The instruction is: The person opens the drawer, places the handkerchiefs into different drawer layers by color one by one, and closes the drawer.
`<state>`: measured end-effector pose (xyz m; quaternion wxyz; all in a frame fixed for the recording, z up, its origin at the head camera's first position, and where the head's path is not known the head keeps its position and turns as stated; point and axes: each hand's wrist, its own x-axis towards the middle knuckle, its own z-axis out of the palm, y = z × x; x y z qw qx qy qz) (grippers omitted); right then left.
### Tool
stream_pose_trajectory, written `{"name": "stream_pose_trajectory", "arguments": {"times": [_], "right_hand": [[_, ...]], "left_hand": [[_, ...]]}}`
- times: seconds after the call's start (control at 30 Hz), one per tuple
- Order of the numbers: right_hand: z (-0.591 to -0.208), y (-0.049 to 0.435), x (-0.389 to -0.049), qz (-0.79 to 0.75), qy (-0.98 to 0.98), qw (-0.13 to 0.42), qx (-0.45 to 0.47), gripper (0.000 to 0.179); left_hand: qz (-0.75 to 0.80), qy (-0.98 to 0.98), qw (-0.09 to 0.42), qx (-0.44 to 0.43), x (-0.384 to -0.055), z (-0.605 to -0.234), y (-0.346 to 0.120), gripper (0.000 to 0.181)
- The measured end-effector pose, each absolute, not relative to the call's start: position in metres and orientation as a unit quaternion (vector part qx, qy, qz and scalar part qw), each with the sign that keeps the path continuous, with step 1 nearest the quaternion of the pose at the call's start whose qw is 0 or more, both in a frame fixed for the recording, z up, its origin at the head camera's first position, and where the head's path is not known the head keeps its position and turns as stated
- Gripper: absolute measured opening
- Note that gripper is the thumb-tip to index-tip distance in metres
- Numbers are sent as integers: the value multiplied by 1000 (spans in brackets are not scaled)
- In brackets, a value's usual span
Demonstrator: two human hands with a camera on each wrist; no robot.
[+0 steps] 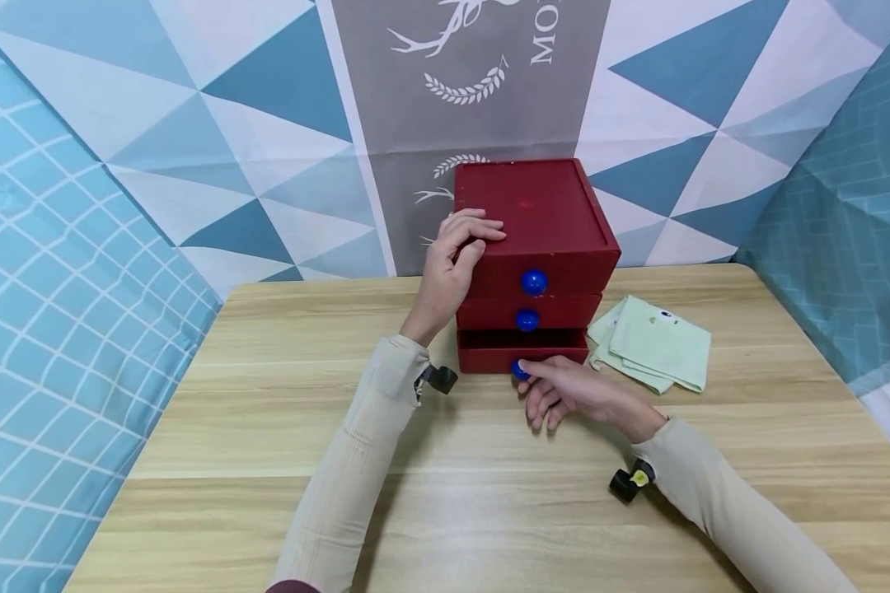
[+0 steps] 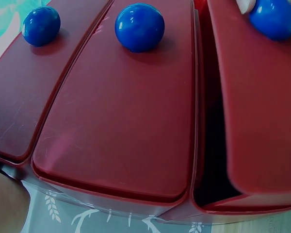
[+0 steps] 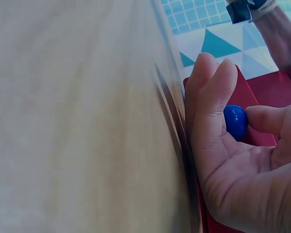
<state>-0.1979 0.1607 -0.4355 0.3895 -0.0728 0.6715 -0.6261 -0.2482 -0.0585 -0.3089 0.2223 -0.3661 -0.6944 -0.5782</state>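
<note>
A red box of three stacked drawers (image 1: 530, 206) stands at the back of the table, a round blue knob on each front. Its bottom drawer (image 1: 484, 361) is pulled out a little, with a dark gap behind the front. My right hand (image 1: 574, 391) pinches the bottom knob (image 3: 235, 122) between thumb and forefinger, the other fingers loosely bent below. My left hand (image 1: 452, 259) rests on the box's top left edge, fingers lying over the top. The middle knob (image 2: 139, 27) and top knob (image 2: 41, 25) are untouched, their drawers closed.
Folded pale green cloths (image 1: 660, 342) lie just right of the box. Behind it hangs a patterned backdrop (image 1: 289, 107), with blue tiled sheets at both sides. The light wooden table (image 1: 267, 395) extends in front.
</note>
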Motion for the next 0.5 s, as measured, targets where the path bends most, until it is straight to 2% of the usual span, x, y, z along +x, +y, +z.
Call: {"name": "stream_pose_trajectory", "arguments": {"times": [0.5], "right_hand": [[-437,162,-168,-627,666,396,-87,55]], "left_hand": [[-579,-697,215,-363,-248,-309,-59,30]]}}
